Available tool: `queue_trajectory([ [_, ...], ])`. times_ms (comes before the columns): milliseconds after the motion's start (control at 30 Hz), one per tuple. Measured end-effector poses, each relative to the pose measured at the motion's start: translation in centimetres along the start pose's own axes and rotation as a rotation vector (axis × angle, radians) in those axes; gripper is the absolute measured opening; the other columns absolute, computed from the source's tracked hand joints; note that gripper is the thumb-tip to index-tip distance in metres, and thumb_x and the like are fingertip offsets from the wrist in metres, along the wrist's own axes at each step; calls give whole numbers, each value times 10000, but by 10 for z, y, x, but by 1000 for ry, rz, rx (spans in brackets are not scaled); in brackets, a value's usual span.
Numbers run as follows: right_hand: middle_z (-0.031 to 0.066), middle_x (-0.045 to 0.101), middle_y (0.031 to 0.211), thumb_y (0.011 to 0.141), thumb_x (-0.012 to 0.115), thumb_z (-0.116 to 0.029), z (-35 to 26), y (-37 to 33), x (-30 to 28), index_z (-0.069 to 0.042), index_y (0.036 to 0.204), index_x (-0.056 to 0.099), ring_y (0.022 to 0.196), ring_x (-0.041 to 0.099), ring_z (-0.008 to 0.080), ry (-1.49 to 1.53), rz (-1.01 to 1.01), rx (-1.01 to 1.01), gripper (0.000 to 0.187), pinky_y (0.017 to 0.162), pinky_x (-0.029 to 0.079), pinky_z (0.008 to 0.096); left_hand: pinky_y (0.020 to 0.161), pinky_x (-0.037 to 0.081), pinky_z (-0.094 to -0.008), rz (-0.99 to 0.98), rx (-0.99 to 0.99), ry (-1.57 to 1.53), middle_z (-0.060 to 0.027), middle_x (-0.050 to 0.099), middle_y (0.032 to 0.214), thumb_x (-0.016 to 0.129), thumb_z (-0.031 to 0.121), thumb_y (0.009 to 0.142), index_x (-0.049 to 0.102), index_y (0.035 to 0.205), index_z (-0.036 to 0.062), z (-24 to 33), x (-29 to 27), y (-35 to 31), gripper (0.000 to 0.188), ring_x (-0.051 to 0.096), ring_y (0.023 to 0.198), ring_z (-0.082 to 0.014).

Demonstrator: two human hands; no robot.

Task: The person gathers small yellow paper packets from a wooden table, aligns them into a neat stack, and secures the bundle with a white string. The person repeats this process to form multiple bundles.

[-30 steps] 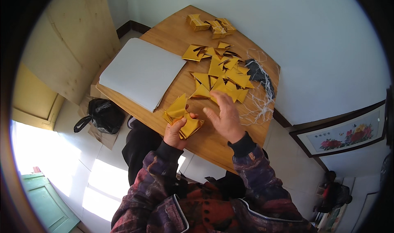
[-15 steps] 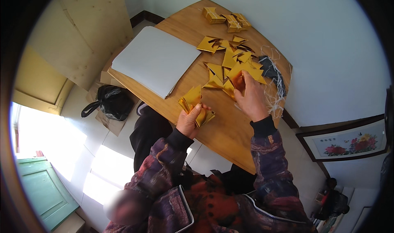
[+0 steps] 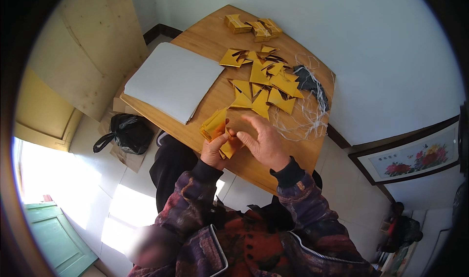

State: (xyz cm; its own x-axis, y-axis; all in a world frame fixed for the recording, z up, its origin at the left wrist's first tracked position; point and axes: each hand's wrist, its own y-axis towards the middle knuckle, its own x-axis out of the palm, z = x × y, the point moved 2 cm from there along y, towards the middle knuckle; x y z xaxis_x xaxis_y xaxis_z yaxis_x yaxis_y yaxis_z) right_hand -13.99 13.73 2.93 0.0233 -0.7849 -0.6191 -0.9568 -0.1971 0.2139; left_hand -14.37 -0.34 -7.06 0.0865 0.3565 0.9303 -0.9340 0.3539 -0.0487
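Folded gold paper pieces point(image 3: 213, 125) are bunched upright in my left hand point(image 3: 213, 150), its thumb pressed against them over the near edge of the table. My right hand point(image 3: 266, 142) is right beside the bunch, thumb and forefinger apart, with the thumb tip close to the gold paper; whether it touches is unclear. Its lower fingers are hidden. Beyond my hands lies a loose pile of folded gold paper pieces point(image 3: 260, 73), some overlapping. Several tied bundles of gold paper point(image 3: 238, 24) sit at the far end of the table.
On the left of the wooden table point(image 3: 205, 37) lies a stack of large white sheets point(image 3: 171, 79). White strings point(image 3: 312, 118) trail over a dark cloth point(image 3: 305, 79) at the right edge. A black plastic bag point(image 3: 129, 133) stands on the floor at left; a framed flower picture point(image 3: 410, 162) is at right.
My right hand has come from the loose pile back toward my left hand and its gold paper. The whole view has shifted slightly, with the table now further left.
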Motion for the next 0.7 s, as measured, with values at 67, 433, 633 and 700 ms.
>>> queue_trajectory([
  [67, 198, 593, 1067, 815, 693, -185, 20, 20, -16, 18, 1147, 548, 1002, 552, 361, -435, 105, -24, 415, 863, 455, 425, 937, 483, -415, -7, -2, -29, -84, 604, 985, 622, 65, 857, 460, 1293, 39, 1, -4, 0, 466, 597, 1010, -247],
  [433, 179, 599, 1010, 813, 686, -147, 69, 29, -10, -1, 1127, 550, 914, 601, 348, -717, 126, 103, 371, 780, 496, 396, 962, 467, -434, 7, -43, -25, -90, 601, 969, 646, 131, 869, 459, 1294, 33, 1, -6, -1, 474, 595, 1015, -271],
  [633, 150, 632, 980, 871, 656, -122, 24, -1, -32, 6, 1213, 529, 881, 649, 260, -156, 181, 47, 387, 764, 515, 312, 910, 510, -441, 54, -149, -28, -86, 632, 973, 644, 239, 901, 505, 1252, 44, 4, -3, -1, 425, 624, 994, -249],
  [700, 148, 625, 991, 867, 661, -123, 1, -20, -31, 5, 1215, 527, 880, 648, 260, -19, 118, -11, 395, 766, 516, 311, 888, 529, -437, 69, -208, -32, -82, 627, 1000, 623, 272, 921, 498, 1246, 65, 3, 0, 0, 406, 628, 982, -238],
])
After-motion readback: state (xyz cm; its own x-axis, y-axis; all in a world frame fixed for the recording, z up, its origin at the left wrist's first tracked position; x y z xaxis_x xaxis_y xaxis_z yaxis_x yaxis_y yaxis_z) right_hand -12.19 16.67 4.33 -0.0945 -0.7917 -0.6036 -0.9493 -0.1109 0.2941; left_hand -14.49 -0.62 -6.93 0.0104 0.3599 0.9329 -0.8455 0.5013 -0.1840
